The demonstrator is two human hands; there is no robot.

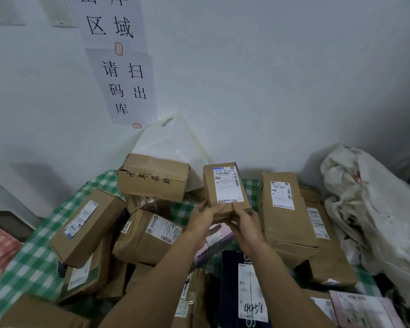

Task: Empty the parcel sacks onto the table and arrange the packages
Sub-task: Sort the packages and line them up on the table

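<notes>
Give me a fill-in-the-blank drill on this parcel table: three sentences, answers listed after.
The small box, gripped by the left hand and right hand, shows its white ____ to the camera.
The tablecloth is checked white and ____.
The crumpled white sack lies to the ____ of the held box.
Missing words: label; green; right.

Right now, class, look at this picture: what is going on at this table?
A person holds a small brown box upright in both hands, left hand and right hand gripping its lower end, label facing the camera. Below it, brown parcels crowd the green checked table. A crumpled white sack lies at the right.
</notes>
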